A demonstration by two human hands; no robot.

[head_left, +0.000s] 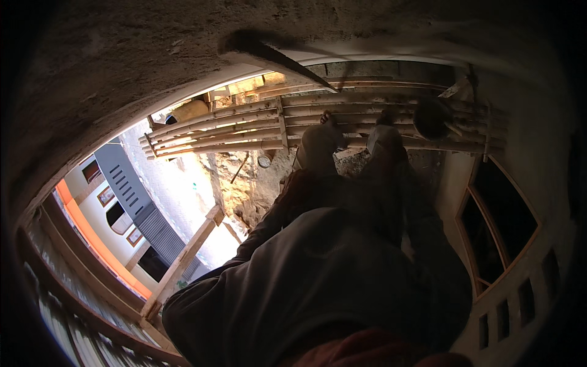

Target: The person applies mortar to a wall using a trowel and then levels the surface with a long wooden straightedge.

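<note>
Both my arms hang down in deep shadow. My left sleeve [260, 235] runs toward my left thigh, and the hand at its end blends into the dark cloth. My right sleeve [428, 226] drops along my right side, its hand equally hard to make out. Nothing held shows in either hand. My feet, below light trouser legs [318, 147], stand on a platform of bamboo poles [238, 125]. A dark bucket [431, 119] with a stick-like handle in it sits on the poles right of my feet. Ahead, a long straight bar [284, 63] slants against the rough wall.
The rough wall [134, 73] curves close ahead. Far below lie the sunlit ground and a small round container [264, 161]. A wooden post [189, 251] rises at left, before a house with a grey roof [125, 180]. A wood-framed window [498, 220] is at right.
</note>
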